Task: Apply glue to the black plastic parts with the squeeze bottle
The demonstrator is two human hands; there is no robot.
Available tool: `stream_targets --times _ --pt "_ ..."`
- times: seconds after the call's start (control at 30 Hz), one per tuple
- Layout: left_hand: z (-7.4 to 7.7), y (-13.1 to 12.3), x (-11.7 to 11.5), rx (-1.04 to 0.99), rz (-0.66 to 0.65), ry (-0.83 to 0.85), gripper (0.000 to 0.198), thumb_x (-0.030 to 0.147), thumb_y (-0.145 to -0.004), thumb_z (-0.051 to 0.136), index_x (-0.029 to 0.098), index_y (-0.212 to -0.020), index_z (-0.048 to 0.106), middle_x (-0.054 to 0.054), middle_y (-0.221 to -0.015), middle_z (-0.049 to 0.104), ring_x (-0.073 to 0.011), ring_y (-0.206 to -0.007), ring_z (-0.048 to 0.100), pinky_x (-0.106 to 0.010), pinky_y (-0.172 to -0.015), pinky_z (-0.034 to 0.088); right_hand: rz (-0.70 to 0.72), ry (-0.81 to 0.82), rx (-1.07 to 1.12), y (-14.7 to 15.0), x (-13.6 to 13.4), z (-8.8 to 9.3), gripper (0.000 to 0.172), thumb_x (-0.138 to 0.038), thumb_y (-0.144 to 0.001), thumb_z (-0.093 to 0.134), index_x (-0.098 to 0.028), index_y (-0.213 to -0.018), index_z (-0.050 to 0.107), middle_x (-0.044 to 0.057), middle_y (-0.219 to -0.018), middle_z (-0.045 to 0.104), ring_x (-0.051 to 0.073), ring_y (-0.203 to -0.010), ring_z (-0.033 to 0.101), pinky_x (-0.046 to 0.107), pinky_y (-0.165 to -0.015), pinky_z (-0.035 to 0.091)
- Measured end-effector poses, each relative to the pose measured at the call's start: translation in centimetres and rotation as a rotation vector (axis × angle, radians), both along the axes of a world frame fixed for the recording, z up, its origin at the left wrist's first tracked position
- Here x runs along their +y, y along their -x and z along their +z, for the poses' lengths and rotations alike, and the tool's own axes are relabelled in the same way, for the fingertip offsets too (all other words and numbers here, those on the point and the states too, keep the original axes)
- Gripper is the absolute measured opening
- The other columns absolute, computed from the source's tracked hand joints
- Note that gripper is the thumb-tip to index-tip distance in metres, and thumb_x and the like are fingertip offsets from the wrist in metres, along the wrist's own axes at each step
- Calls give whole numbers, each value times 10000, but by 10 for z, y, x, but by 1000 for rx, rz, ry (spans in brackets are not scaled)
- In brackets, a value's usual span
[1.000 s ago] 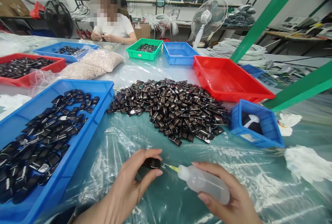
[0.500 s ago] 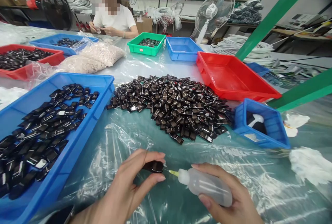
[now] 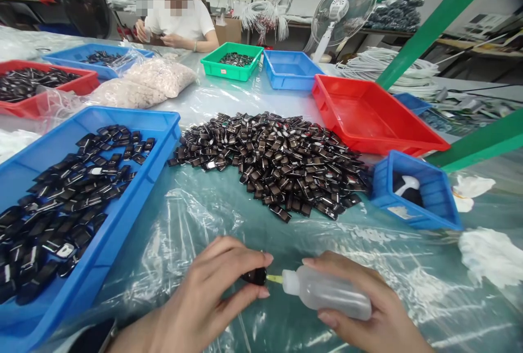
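In the head view, your left hand [image 3: 212, 290] pinches a small black part [image 3: 256, 275] between thumb and fingers, opened only as wide as the part, above the table's plastic sheet [image 3: 196, 222]. Your right hand [image 3: 368, 301] is curled part-open around a translucent bottle [image 3: 333, 292]; its yellow nozzle [image 3: 275, 279] points at the part's near end, and you cannot tell whether it touches or enters.

The part looks light, stiff and glossy, so it may slip; its sides, clear of the end facing the nozzle, seem the best hold. The bottle is likely light and soft-walled, best held round the body, with little pressure. The nozzle looks thin enough to bend.

The sheet is shiny and wrinkled over a green top. A heap [image 3: 278, 165] of similar parts lies beyond your hands, with a blue tray [image 3: 141, 192] of them to your left and a red tray [image 3: 379, 113] and a blue bin [image 3: 435, 198] to the right. Across the table sits a co-worker [image 3: 175, 20]; a white fan [image 3: 338, 7] stands behind.
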State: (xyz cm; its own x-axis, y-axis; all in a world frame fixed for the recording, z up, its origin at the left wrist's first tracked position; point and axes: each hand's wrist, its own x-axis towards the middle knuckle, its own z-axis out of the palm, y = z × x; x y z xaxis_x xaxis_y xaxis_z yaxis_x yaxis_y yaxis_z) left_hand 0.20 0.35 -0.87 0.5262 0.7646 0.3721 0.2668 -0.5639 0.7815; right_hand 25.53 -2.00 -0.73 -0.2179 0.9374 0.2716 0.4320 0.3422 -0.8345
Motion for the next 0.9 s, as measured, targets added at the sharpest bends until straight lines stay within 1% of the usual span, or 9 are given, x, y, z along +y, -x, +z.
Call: stream_targets --times 0.1,0.23,0.33,0.53,0.73,0.9 --pt "0 0 0 0 -33 5 312 250 -970 593 260 -1273 521 -18 -1011 695 -174 -896 604 -274 -752 523 60 30 -63 -4 1 2 375 -440 -801 733 -453 -1170 669 -18 -869 737 196 -715 716 267 -588 580" --pt "3 -1 2 -36 -42 -56 264 244 -981 574 193 -1240 553 -32 -992 694 -163 -876 593 -251 -733 511 84 -43 -36 -8 1 -1 347 -520 -855 644 -388 -1175 677 8 -861 727 180 -716 712 235 -585 571" --pt "5 -2 3 -23 -46 -60 246 233 -986 566 175 -1226 558 -29 -988 695 -151 -886 596 -235 -757 503 102 -45 -62 -9 0 -4 360 -512 -868 631 -410 -1213 645 0 -889 727 179 -755 714 228 -605 574" --pt "4 -1 1 1 -26 -77 228 266 -992 556 186 -1206 556 -22 -983 702 -149 -874 602 -236 -760 510 82 -41 -75 -8 -2 -3 359 -517 -877 616 -454 -1231 621 -16 -883 734 179 -748 718 221 -573 571" --pt "7 -2 1 6 -22 -63 233 259 -991 560 197 -1216 551 -17 -990 703 -144 -877 604 -229 -752 517 -24 -19 -102 -5 -7 0 314 -572 -858 609 -487 -1156 661 -45 -914 739 154 -782 717 203 -664 581" --pt "9 -1 1 5 -24 -87 216 245 -996 552 181 -1202 560 -15 -984 705 -136 -856 598 -222 -744 513 -16 -19 -163 -7 -8 1 336 -546 -834 657 -487 -1164 660 -48 -942 743 155 -810 727 196 -696 584"
